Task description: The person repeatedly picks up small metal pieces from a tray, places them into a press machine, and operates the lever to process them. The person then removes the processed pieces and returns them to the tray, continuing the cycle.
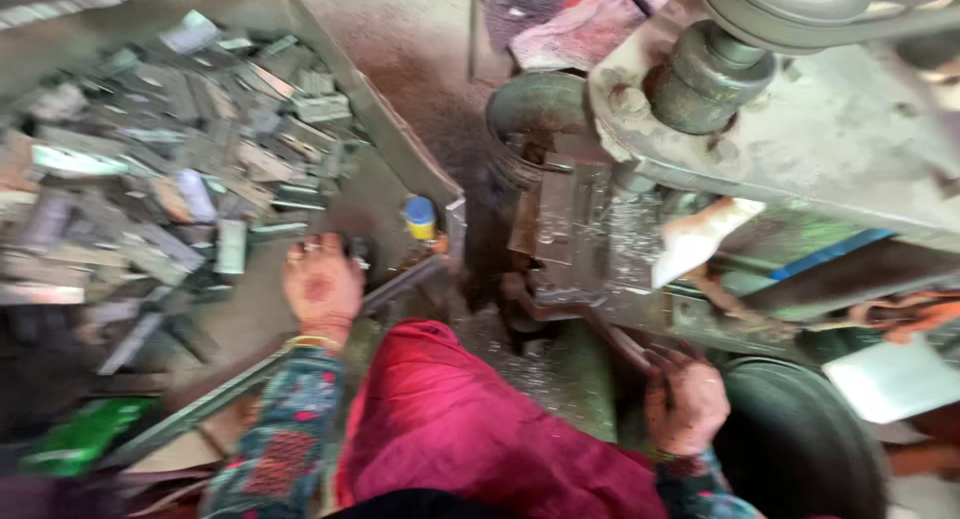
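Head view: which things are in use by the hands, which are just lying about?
In use:
- left hand reaching into the tray, at the pile of flat metal pieces
- right hand gripping the dark lever of the press machine

Lying about:
- small blue and yellow container
- green packet
- white sheet

This is a small metal workshop. A heavy, grimy press machine (640, 219) with a belt pulley (790, 9) and a large dark flywheel (800, 439) fills the right side. On the left, a sheet-metal tray (390, 149) holds a heap of cut grey metal pieces (170, 169). Everything is coated in oily dust and filings.
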